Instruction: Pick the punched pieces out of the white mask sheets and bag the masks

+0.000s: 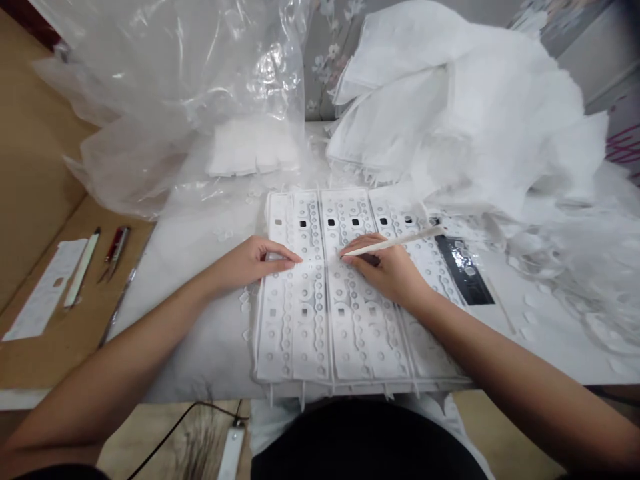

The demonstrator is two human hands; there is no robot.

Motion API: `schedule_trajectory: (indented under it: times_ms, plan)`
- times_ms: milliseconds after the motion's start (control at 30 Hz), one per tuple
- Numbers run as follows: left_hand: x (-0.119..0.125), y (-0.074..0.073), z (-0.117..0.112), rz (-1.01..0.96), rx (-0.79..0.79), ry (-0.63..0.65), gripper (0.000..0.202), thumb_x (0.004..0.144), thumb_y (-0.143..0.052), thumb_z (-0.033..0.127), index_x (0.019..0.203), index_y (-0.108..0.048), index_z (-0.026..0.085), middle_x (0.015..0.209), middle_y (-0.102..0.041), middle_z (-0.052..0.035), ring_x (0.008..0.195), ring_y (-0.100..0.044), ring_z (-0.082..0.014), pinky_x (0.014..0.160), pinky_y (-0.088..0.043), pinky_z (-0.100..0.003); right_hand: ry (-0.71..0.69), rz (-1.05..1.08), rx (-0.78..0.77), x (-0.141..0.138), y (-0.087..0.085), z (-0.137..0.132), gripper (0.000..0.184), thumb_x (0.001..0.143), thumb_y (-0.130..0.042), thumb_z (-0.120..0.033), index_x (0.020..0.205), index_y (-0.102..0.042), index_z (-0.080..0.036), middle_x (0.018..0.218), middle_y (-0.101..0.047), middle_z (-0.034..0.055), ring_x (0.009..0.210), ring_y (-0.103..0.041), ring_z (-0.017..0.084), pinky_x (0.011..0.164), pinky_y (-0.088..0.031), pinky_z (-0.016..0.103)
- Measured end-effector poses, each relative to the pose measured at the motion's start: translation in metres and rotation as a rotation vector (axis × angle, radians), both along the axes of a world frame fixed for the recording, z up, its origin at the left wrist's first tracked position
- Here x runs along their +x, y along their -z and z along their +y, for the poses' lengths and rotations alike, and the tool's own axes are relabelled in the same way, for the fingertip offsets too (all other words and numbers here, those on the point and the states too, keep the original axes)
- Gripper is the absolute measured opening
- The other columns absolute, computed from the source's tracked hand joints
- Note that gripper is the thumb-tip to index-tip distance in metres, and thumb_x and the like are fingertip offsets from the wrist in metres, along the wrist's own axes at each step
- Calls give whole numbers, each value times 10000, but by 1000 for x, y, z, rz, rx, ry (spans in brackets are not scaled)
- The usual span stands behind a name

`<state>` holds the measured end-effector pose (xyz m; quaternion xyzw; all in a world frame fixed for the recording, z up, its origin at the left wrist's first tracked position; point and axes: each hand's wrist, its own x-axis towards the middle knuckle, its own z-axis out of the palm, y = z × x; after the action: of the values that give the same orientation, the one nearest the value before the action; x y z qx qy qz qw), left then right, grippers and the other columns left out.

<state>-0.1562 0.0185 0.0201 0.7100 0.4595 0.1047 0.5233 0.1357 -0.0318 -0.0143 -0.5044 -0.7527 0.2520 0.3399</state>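
A white sheet (310,340) of die-cut panels, with rows of round marks and small square holes, lies flat on the work surface in front of me. My left hand (265,259) rests at its left side, with thumb and index finger stretched out and their tips close together on the sheet; nothing shows between them. My right hand (383,263) is closed around a slim white pen-like tool (400,241) over the middle of the sheet. The tool slants up to the right, and my fingers cover its lower end.
Stacked white sheets (470,113) rise at the back right, by a clear plastic bag (200,73) and a smaller white stack (255,147). Scraps (575,280) lie right, near a black strip (465,270). A cardboard piece (45,353) holds tweezers (117,253) and a pale stick (83,270).
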Motion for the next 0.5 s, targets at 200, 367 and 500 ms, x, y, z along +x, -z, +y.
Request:
schedule_trajectory:
  times_ms: [200, 367, 500]
  plan:
    - [-1, 4, 2, 32, 0, 0, 367, 878, -738, 486, 1077, -829, 191, 626, -604, -20, 495, -360, -87, 454, -254, -222, -101, -365, 356, -3, -1, -11, 234, 995, -538, -144, 1063, -753, -205, 1078, -780, 50, 1116, -642, 269, 929, -489, 442]
    - [0, 4, 2, 31, -15, -4, 372, 879, -740, 485, 1089, -826, 191, 642, -611, -24, 494, -355, -82, 447, -258, -221, -74, -500, 468, -6, -6, -18, 322, 979, -483, -62, 1110, -739, -207, 947, -788, 37, 1007, -656, 230, 872, -444, 379]
    - [1, 0, -1, 6, -26, -6, 360, 879, -743, 463, 1095, -825, 186, 630, -596, -21, 496, -358, -81, 455, -281, -216, -65, -472, 461, -5, -4, -18, 326, 965, -464, -76, 1147, -706, -197, 925, -782, 40, 843, -665, 206, 782, -448, 359]
